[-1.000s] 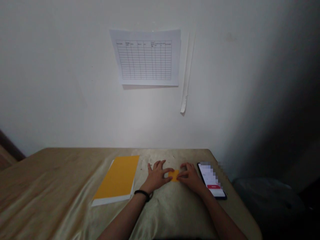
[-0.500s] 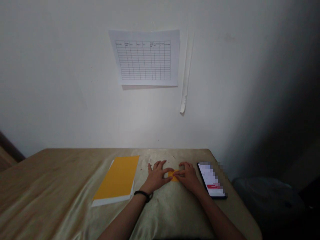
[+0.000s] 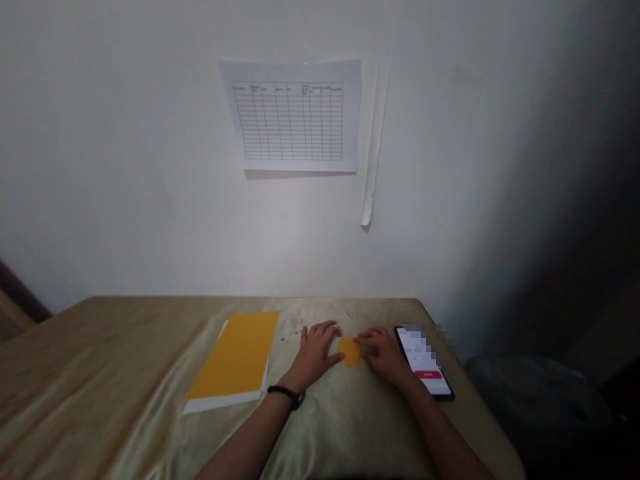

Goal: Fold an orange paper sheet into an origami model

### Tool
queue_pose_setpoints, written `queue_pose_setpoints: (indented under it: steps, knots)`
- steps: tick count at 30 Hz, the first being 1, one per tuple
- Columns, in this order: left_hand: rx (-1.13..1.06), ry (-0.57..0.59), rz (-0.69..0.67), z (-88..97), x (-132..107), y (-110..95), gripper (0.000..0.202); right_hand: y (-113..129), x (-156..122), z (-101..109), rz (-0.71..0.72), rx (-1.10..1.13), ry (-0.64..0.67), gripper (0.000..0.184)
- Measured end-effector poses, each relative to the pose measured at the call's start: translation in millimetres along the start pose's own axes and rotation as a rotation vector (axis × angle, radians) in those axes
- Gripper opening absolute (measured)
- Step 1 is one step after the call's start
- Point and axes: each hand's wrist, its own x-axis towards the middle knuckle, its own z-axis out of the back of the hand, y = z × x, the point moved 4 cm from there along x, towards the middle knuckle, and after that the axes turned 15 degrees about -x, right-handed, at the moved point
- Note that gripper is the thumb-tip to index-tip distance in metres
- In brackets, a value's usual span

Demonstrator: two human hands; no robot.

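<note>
A small folded-looking piece of orange-yellow paper (image 3: 349, 352) lies on the cloth between my two hands. My left hand (image 3: 315, 350), with a dark band on its wrist, is spread open; its thumb tip touches the paper's left edge and its fingers arch above. From the other side, my right hand (image 3: 383, 353) has its index finger and thumb closed at the paper's upper right edge. Its other fingers are curled. Whether the paper has several layers I cannot tell.
To the left lies a stack of orange-yellow and white sheets (image 3: 237, 357). A phone (image 3: 427, 373) with a lit screen is near the table's right edge. Satiny beige cloth (image 3: 125, 373) covers the table. On the wall behind hang a printed chart (image 3: 295, 120) and a loose white strip (image 3: 373, 153).
My fingers have drawn apart from the paper's middle, so more of it shows. My right hand has shifted slightly right, and the left thumb stays by the paper's edge.
</note>
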Motion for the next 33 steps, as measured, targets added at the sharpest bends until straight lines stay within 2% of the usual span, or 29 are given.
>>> queue_pose_setpoints:
  steps: [3, 6, 13, 17, 22, 26, 30, 33]
  knots:
    - [0.002, 0.002, -0.039, -0.6, -0.6, -1.6, 0.023, 1.3, 0.1, 0.3, -0.019, 0.014, 0.006, 0.043]
    - [0.004, 0.000, -0.047, 1.3, -0.6, -2.0, 0.014, 1.5, 0.6, -0.3, -0.027, 0.006, 0.004, 0.037]
    - [-0.032, 0.088, -0.018, 6.8, 0.1, -1.0, 0.038, -1.1, 2.5, -3.2, -0.046, -0.023, 0.004, 0.026]
    - [-0.044, 0.093, -0.012, 8.9, 0.5, -2.0, 0.034, -1.9, 2.7, -1.4, -0.058, -0.031, 0.006, 0.020]
    - [-0.074, 0.042, -0.040, 14.9, -0.1, -8.9, 0.018, 1.5, 2.0, 5.1, -0.041, -0.006, -0.084, 0.016]
    - [-0.093, -0.052, -0.026, 18.3, 0.0, -13.6, 0.020, 5.0, 1.4, 8.1, -0.028, 0.044, -0.162, 0.020]
    - [-0.107, -0.133, -0.004, 17.6, 0.8, -14.4, 0.020, 6.5, 1.3, 5.4, 0.007, 0.081, -0.168, 0.020]
    - [-0.098, -0.155, 0.025, 14.8, 1.6, -10.0, 0.017, 4.6, 1.7, 1.5, -0.023, 0.072, -0.155, 0.020]
